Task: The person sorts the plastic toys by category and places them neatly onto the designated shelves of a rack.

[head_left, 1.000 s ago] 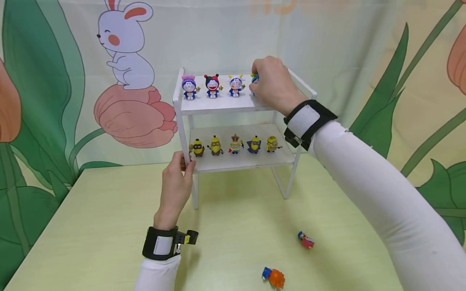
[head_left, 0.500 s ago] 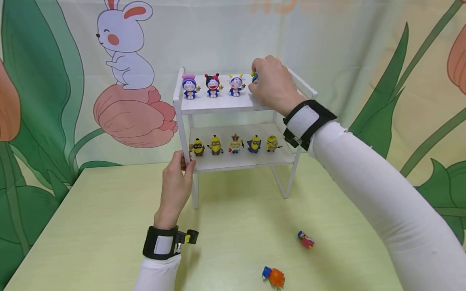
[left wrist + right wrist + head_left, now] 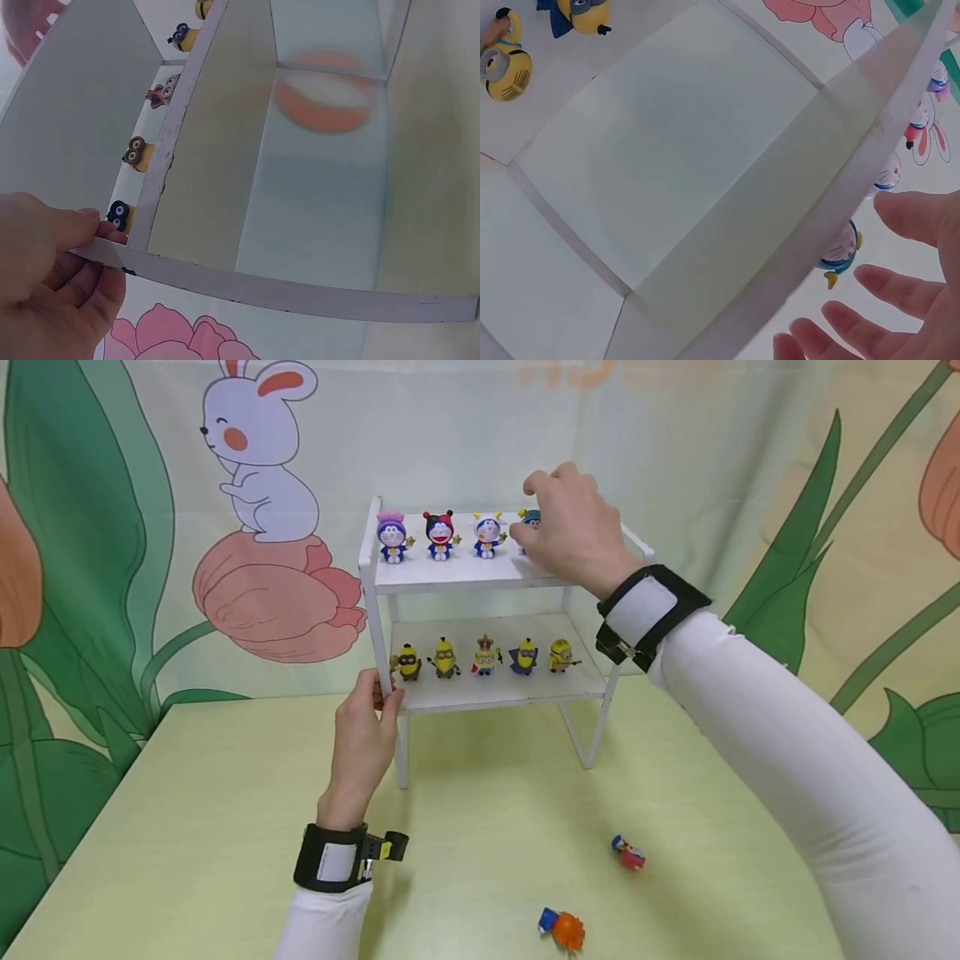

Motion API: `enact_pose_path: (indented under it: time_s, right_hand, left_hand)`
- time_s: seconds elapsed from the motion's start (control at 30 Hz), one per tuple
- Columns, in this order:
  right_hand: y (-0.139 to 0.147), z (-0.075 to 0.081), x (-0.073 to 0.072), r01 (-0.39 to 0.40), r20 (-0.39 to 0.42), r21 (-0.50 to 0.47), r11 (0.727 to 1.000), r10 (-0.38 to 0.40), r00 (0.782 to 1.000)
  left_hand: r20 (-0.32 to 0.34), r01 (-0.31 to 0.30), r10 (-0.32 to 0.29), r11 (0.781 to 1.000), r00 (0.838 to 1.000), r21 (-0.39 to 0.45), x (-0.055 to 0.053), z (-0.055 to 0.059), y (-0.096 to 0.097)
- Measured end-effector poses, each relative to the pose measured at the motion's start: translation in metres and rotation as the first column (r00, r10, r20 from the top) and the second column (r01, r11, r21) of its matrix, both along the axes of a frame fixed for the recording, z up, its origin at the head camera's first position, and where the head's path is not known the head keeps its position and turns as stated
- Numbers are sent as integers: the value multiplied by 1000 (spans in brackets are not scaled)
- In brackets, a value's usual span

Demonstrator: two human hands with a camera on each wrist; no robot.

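My left hand [image 3: 362,747] grips the left front post of a white two-tier shelf [image 3: 465,581]. In the left wrist view, its thumb and fingers [image 3: 71,227] close round the frame beside the lower tier. At the right of the top tier is my right hand [image 3: 581,531], fingers spread and holding nothing. Just beyond its thumb stands a Doraemon figurine [image 3: 531,517] in a teal hat, partly hidden by the hand. The right wrist view shows this figurine [image 3: 841,251] apart from the fingertips. To its left stand a cow-hat [image 3: 487,537], a red-and-black-hat [image 3: 440,537] and a purple-hat Doraemon figurine [image 3: 392,537].
Several Minion figurines [image 3: 484,658] stand in a row on the lower tier. On the table [image 3: 225,827], a blue-and-red figurine [image 3: 628,853] and a blue-and-orange one [image 3: 562,930] lie at front right. A printed curtain [image 3: 450,435] hangs behind the shelf.
My right hand has let go of the teal-hat figurine; its fingers have spread and it has shifted slightly up and right. The left hand keeps its hold on the shelf post.
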State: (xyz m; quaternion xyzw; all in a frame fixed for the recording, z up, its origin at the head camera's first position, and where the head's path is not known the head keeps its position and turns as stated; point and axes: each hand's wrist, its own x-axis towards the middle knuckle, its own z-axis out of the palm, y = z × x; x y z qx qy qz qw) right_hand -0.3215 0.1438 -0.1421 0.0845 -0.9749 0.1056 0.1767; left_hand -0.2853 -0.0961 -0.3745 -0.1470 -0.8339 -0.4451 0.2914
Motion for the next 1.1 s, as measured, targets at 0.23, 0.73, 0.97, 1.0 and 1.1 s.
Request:
enact_pose_path:
  time_s: [0.23,0.73,0.97,1.0,1.1]
  right_hand:
    - [1,5,10,-26,-62,27,999,28,998]
    - [2,-23,52,-246,-277,102,964,265,924]
    - [8,-39,79,-359,-337,116,926,377,863]
    - [9,-42,83,-372,-336,112,921,387,859]
    - [14,-50,94,-410,-327,100,906,419,847]
  left_hand:
    - [1,3,-3,1000,1000,5,0,0,0]
    - [-1,7,-7,1000,1000,1,1,0,0]
    - [-3,0,0,1000,1000,-5,0,-1,0]
    - [-4,1,-1,1000,1000,-5,0,-1,0]
    - [-6,0,0,1000,1000,-4,0,0,0]
